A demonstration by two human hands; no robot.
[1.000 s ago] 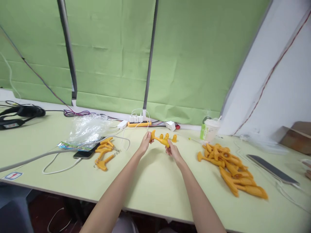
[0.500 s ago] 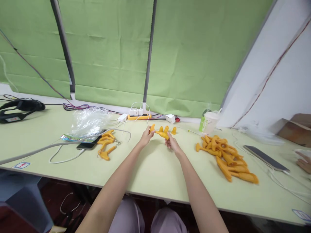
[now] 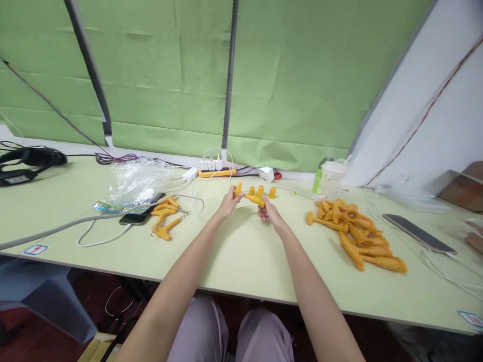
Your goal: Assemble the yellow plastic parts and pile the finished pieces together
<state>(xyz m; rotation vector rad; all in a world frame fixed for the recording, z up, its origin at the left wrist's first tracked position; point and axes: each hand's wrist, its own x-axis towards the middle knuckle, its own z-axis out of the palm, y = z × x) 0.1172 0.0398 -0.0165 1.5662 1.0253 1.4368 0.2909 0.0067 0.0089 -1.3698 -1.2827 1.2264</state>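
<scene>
A yellow plastic piece stretches between my hands above the middle of the table. My left hand is closed on its curved left end, and my right hand pinches the thicker right end. Just behind them stand several small yellow caps. To the right lies a heap of yellow T-shaped pieces. On the left, several yellow pieces with small metal chains rest beside a black phone.
Clear plastic wrap and a white cable lie at the left. A power strip sits by the curtain. At the right are a cup, a second phone and another person's hand.
The view has shifted slightly, so the table sits a little higher in the picture. Both my hands still hold the yellow piece. The other person's hand at the right edge has moved.
</scene>
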